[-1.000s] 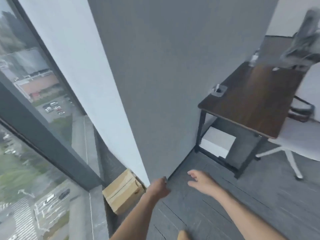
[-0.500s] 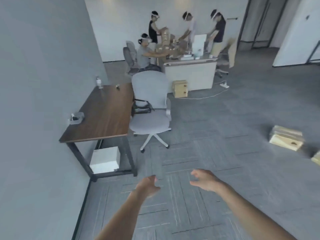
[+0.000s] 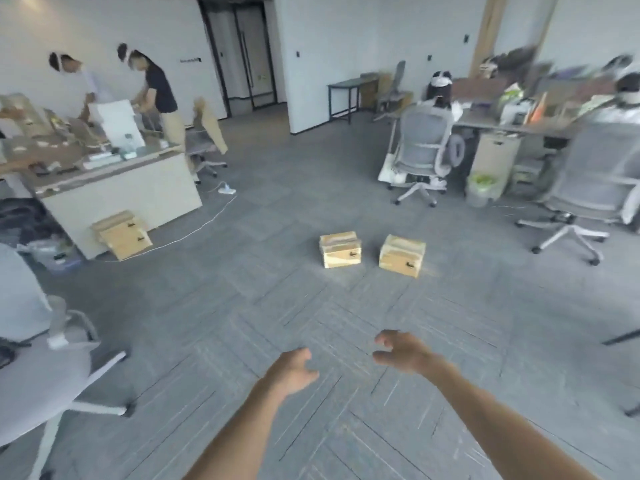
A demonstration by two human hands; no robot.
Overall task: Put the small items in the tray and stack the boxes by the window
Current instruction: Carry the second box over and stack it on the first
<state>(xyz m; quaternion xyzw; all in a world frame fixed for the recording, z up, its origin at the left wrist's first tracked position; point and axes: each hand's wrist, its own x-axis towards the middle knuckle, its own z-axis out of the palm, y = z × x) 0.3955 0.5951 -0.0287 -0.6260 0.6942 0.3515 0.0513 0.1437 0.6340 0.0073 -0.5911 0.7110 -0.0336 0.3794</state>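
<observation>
- View swung right since half a second ago: dark desk and wall gone from frame, the two boxes that sat at the far right edge now sit centre, ahead of both hands.
- Far left: another pair of boxes, stacked (image 3: 122, 233), leans against the white counter (image 3: 117, 199); people work behind it. Can't tell if that pair is part of the job.
- Left hand (image 3: 292, 370): empty, fingers loosely curled, hovering over the carpet (image 3: 242, 306).
- Left box (image 3: 340, 250): on the floor, well ahead of the left hand and slightly to its right. Looks like light wood with a small dark latch on the front face.
- Right box (image 3: 401, 255): just beside the left one, apart, turned at a slight angle, ahead of the right hand.
- Right hand (image 3: 401, 349): empty too, fingers spread and hooked, nothing held.
- Handling, my guess: rigid, flat-sided, light to moderate weight, not slippery. Grab with both palms on opposite side faces; keep the lid side up in case the latch is loose.
- No window or tray in view; small items not visible either.
- Right side: office chairs (image 3: 581, 188), seated people at desks.
</observation>
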